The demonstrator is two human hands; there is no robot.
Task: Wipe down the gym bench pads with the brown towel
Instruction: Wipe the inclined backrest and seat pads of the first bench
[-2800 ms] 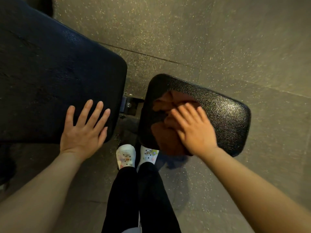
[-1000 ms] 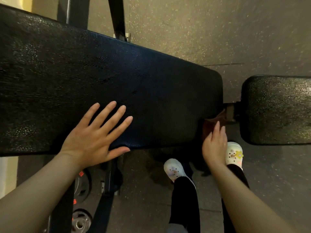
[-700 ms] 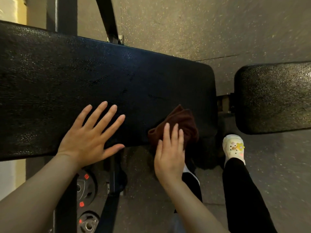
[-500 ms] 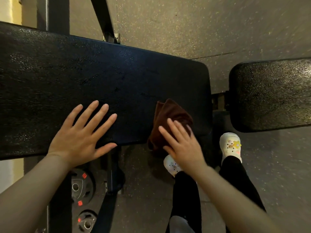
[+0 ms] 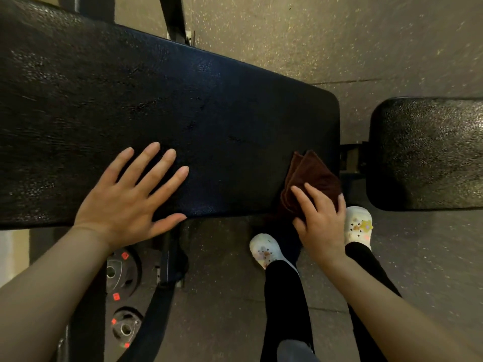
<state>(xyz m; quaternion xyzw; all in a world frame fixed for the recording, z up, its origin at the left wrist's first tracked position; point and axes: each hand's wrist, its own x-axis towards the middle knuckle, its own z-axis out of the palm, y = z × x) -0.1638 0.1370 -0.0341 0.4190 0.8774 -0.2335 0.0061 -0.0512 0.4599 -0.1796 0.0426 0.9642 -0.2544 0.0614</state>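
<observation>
I see the long pad (image 5: 162, 105) running left to right, with the short pad (image 5: 428, 152) beyond a gap at its right end. My left hand (image 5: 125, 202) lies flat on the long pad's near edge, fingers spread. My right hand (image 5: 320, 220) presses the folded towel (image 5: 311, 176) onto the pad's near right corner; its corner points far.

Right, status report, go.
Left hand flat on long pad. Right hand presses brown towel at the pad's near right corner. Nothing in the way.
</observation>
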